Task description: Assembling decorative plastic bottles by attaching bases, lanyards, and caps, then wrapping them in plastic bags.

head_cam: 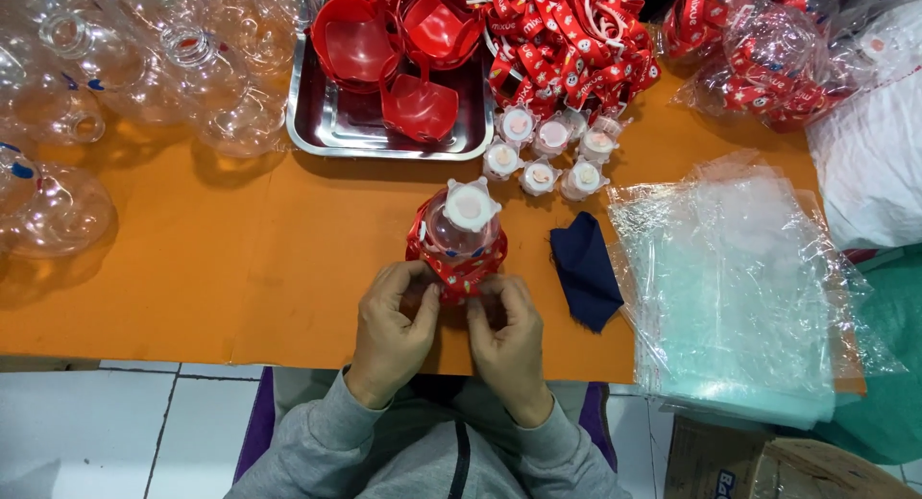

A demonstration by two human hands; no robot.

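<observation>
A clear plastic bottle (459,232) with a white cap stands upright on the orange table (240,268), wrapped at its base by a red patterned strap (461,267). My left hand (394,326) pinches the strap at the bottle's near left side. Pressing against the near right side, my right hand (507,338) has its fingers on the same strap. Both hands touch each other just in front of the bottle.
A steel tray (327,124) with red plastic cups sits behind. Several white caps (547,153) lie beside it, below a heap of red straps (567,38). Empty clear bottles (144,67) crowd the far left. A dark blue cloth (586,268) and stacked clear bags (740,288) lie right.
</observation>
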